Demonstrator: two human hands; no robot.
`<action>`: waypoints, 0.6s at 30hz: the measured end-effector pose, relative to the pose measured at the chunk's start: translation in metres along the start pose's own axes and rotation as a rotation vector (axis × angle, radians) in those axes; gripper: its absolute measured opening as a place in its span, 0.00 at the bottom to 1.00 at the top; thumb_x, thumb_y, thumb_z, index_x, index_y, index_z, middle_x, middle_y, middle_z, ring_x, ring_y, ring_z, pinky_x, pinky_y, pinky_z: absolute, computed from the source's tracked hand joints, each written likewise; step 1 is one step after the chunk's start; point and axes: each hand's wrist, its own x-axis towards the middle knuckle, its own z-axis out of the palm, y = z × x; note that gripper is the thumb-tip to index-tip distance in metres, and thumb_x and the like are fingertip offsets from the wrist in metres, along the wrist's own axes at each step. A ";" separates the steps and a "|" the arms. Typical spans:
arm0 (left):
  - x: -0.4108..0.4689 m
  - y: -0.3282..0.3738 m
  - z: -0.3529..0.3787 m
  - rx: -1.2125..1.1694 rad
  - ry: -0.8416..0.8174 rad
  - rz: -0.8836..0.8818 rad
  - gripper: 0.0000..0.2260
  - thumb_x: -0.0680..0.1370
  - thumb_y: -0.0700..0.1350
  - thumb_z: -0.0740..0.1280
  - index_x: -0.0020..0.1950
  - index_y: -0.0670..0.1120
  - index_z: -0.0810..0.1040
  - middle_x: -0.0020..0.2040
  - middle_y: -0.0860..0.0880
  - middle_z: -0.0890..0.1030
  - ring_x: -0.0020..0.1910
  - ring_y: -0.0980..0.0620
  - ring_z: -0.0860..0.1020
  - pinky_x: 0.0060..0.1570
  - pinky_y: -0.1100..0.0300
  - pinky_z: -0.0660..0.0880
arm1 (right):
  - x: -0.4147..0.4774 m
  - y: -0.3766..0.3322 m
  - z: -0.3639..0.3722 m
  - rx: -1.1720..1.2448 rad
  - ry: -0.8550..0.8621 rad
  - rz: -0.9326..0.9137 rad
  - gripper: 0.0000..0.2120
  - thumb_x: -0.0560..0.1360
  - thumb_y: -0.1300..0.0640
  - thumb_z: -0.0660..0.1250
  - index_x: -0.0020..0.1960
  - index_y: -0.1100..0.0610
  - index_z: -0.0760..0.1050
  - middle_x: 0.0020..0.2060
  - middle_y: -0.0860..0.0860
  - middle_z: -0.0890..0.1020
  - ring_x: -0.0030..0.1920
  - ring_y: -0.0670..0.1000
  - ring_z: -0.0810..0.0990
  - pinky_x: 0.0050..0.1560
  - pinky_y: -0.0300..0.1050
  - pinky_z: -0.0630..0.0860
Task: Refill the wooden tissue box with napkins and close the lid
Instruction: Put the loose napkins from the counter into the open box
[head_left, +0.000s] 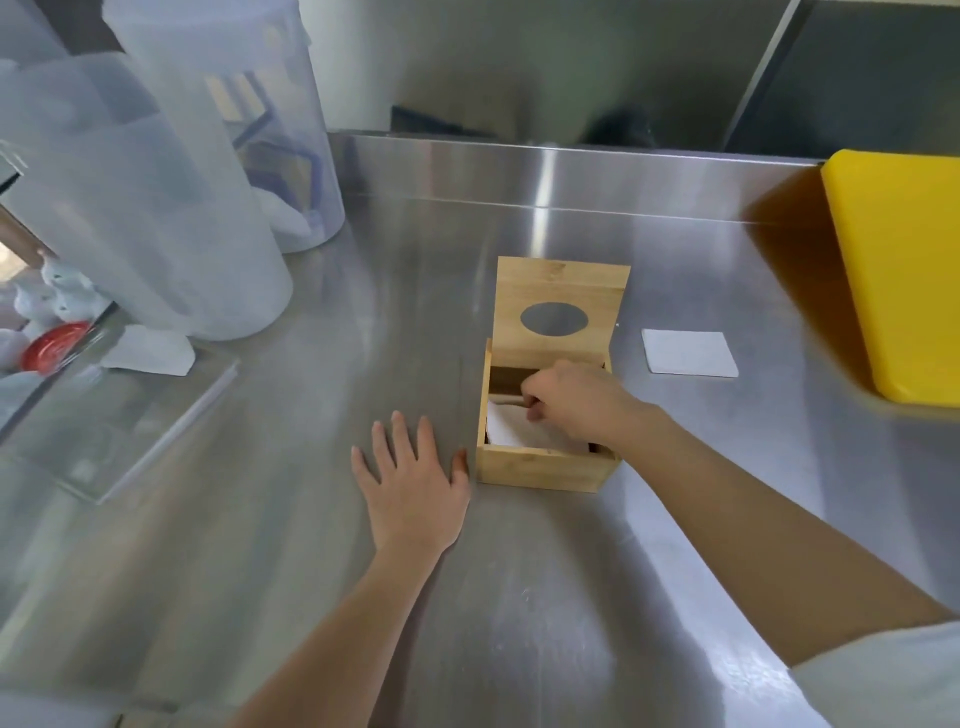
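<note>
The wooden tissue box (540, 467) stands mid-counter with its lid (561, 291) swung up and back; the lid has an oval hole. White napkins (506, 428) lie inside the box. My right hand (571, 402) reaches into the box from the right, fingers curled on the napkins. My left hand (410, 483) lies flat on the steel counter just left of the box, fingers spread, thumb near the box's front corner. A small stack of white napkins (690, 352) lies on the counter to the right of the box.
A yellow cutting board (904, 270) lies at the right edge. Tall translucent plastic containers (171, 197) crowd the back left. A clear tray (104, 410) with a red-lidded item (54, 345) sits at the left. A raised steel backsplash (519, 171) bounds the counter.
</note>
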 end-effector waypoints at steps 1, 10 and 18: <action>0.000 0.000 0.000 0.010 -0.003 0.001 0.26 0.78 0.58 0.51 0.73 0.47 0.60 0.76 0.42 0.59 0.75 0.40 0.54 0.72 0.39 0.48 | 0.001 -0.001 0.001 -0.024 0.004 -0.002 0.06 0.76 0.60 0.61 0.49 0.57 0.77 0.47 0.54 0.80 0.47 0.55 0.78 0.42 0.46 0.74; 0.000 -0.001 0.001 0.010 -0.008 0.012 0.26 0.77 0.58 0.49 0.73 0.47 0.61 0.76 0.42 0.61 0.75 0.40 0.55 0.71 0.39 0.50 | -0.002 0.002 -0.004 -0.094 0.011 -0.042 0.13 0.77 0.49 0.60 0.53 0.58 0.73 0.49 0.56 0.81 0.48 0.57 0.79 0.45 0.51 0.76; 0.000 -0.001 0.001 0.008 0.014 0.000 0.33 0.72 0.60 0.41 0.71 0.46 0.65 0.74 0.41 0.64 0.74 0.39 0.59 0.70 0.38 0.52 | -0.031 0.051 -0.048 0.454 0.360 0.010 0.06 0.76 0.57 0.64 0.43 0.55 0.79 0.34 0.49 0.80 0.35 0.43 0.77 0.41 0.37 0.73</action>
